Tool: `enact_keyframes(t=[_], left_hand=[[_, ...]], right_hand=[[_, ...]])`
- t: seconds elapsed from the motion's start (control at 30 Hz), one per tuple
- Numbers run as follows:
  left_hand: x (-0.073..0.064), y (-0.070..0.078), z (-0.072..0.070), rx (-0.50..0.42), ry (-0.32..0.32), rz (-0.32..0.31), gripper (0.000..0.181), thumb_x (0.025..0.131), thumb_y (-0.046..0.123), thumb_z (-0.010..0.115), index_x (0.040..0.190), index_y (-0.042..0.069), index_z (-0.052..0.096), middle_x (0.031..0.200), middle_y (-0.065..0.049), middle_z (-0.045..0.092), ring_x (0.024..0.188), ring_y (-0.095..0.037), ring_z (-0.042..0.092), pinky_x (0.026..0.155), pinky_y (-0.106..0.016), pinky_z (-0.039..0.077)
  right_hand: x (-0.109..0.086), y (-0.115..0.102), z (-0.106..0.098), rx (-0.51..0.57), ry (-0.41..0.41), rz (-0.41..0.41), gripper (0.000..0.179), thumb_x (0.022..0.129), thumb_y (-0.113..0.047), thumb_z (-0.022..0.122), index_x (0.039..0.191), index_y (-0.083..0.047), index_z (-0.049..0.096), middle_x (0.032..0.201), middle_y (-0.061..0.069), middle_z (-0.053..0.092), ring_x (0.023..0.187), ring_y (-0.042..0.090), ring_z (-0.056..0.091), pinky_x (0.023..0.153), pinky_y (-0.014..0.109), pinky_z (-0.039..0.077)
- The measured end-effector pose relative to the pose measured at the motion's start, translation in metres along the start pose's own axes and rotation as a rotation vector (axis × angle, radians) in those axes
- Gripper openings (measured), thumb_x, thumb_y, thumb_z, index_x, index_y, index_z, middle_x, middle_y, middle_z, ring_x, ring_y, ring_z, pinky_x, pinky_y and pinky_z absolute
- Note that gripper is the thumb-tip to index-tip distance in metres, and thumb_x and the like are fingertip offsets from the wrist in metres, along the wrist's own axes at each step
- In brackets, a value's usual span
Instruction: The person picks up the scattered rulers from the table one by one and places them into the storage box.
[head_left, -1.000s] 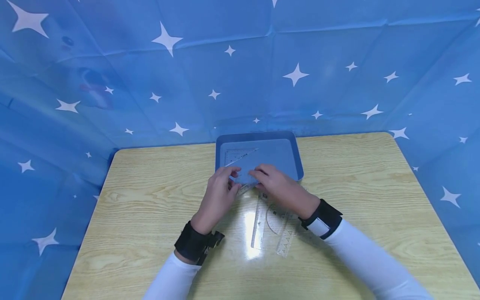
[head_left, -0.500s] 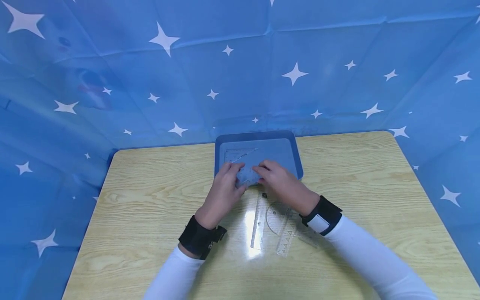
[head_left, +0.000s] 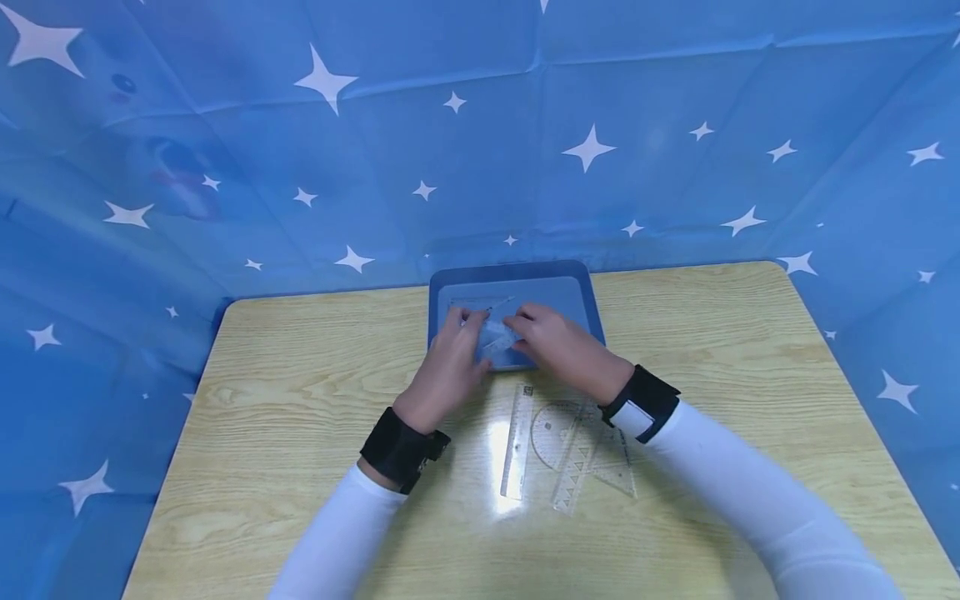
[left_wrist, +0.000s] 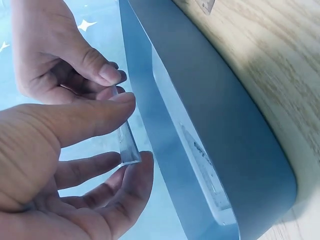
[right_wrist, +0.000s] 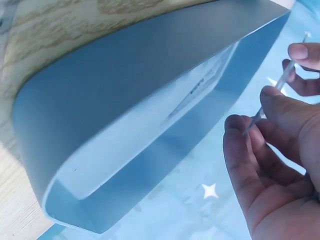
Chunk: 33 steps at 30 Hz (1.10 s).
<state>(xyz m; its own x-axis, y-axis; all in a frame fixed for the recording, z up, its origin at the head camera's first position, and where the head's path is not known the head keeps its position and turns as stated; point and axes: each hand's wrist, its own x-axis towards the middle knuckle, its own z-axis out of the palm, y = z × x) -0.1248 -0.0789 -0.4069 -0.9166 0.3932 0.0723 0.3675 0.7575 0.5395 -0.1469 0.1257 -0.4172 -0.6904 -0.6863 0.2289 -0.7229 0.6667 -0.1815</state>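
Both hands hold one small clear plastic ruler piece by its edges, above the front half of a blue tray. My left hand pinches its left end between thumb and fingers, and the left wrist view shows that clear piece edge-on. My right hand pinches the right end, and in the right wrist view the piece is a thin strip between thumb and fingers. A clear set square lies flat inside the tray.
A straight clear ruler, a protractor, a stencil ruler and a clear triangle lie on the wooden table in front of the tray. Blue star-patterned cloth surrounds the table.
Both hands have carried the clear piece away from me, from the tray's front edge to above the tray's inside. The rulers on the table have not moved.
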Motion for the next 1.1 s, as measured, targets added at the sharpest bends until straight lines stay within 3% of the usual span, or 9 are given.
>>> enact_keyframes(t=[0.23, 0.63, 0.87, 1.1], left_hand=[[0.018, -0.004, -0.001, -0.007, -0.071, -0.059, 0.061, 0.089, 0.003, 0.079, 0.144, -0.005, 0.053, 0.140, -0.023, 0.045, 0.103, -0.030, 0.060, 0.082, -0.040, 0.055], [0.045, -0.014, -0.002, -0.012, -0.231, -0.159, 0.067, 0.093, 0.010, 0.077, 0.150, -0.003, 0.046, 0.144, -0.026, 0.047, 0.122, -0.035, 0.057, 0.093, -0.043, 0.054], [0.057, -0.022, -0.002, 0.041, -0.293, -0.158, 0.068, 0.091, 0.011, 0.079, 0.149, -0.003, 0.047, 0.145, -0.026, 0.049, 0.132, -0.038, 0.052, 0.100, -0.045, 0.052], [0.062, -0.028, -0.002, 0.056, -0.323, -0.165, 0.066, 0.089, 0.011, 0.081, 0.146, -0.002, 0.051, 0.142, -0.024, 0.054, 0.133, -0.038, 0.052, 0.102, -0.046, 0.052]], right_hand=[[0.012, 0.012, 0.003, -0.009, -0.099, 0.034, 0.032, 0.097, -0.014, 0.073, 0.126, -0.002, 0.070, 0.104, 0.010, 0.065, 0.086, 0.016, 0.066, 0.073, 0.026, 0.057], [0.028, 0.027, 0.001, 0.022, -0.199, 0.059, 0.025, 0.096, -0.015, 0.074, 0.118, -0.001, 0.072, 0.105, 0.013, 0.068, 0.090, 0.021, 0.069, 0.076, 0.031, 0.059], [0.038, 0.035, 0.009, 0.061, -0.292, 0.100, 0.027, 0.097, -0.018, 0.074, 0.119, -0.002, 0.071, 0.107, 0.013, 0.070, 0.094, 0.022, 0.069, 0.079, 0.034, 0.058], [0.046, 0.041, 0.012, 0.159, -0.355, 0.105, 0.021, 0.097, -0.013, 0.073, 0.115, -0.003, 0.072, 0.104, 0.012, 0.072, 0.087, 0.020, 0.069, 0.076, 0.035, 0.055]])
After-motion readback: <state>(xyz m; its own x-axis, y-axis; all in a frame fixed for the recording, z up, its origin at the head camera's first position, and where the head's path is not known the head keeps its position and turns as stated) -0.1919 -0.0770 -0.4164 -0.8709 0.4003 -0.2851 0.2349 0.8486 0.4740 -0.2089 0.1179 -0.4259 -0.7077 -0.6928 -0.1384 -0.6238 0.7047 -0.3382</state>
